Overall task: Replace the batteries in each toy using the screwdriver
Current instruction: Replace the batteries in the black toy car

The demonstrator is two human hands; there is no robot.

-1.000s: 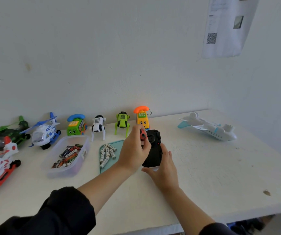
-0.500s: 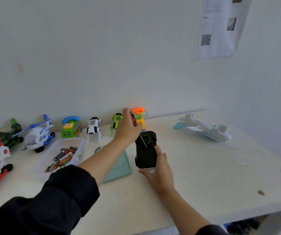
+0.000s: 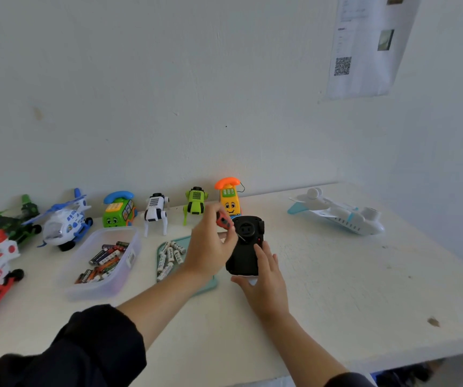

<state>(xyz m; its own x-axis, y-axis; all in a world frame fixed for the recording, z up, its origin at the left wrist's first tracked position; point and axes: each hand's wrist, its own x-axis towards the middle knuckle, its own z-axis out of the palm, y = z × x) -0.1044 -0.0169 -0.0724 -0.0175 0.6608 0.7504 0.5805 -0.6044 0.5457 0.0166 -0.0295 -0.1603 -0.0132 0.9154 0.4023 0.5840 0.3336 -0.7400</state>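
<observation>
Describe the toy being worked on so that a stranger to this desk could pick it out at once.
Start from the white table and go to its middle, where both hands meet. Beside the teal tray lies a black toy, underside up, steadied by the right hand. It alone is all black; the toys along the wall are brightly coloured.

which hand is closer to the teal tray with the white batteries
Left. The left hand, gripping the screwdriver, hovers over the teal tray's right edge. The right hand rests on the black toy, further right of the tray.
</observation>
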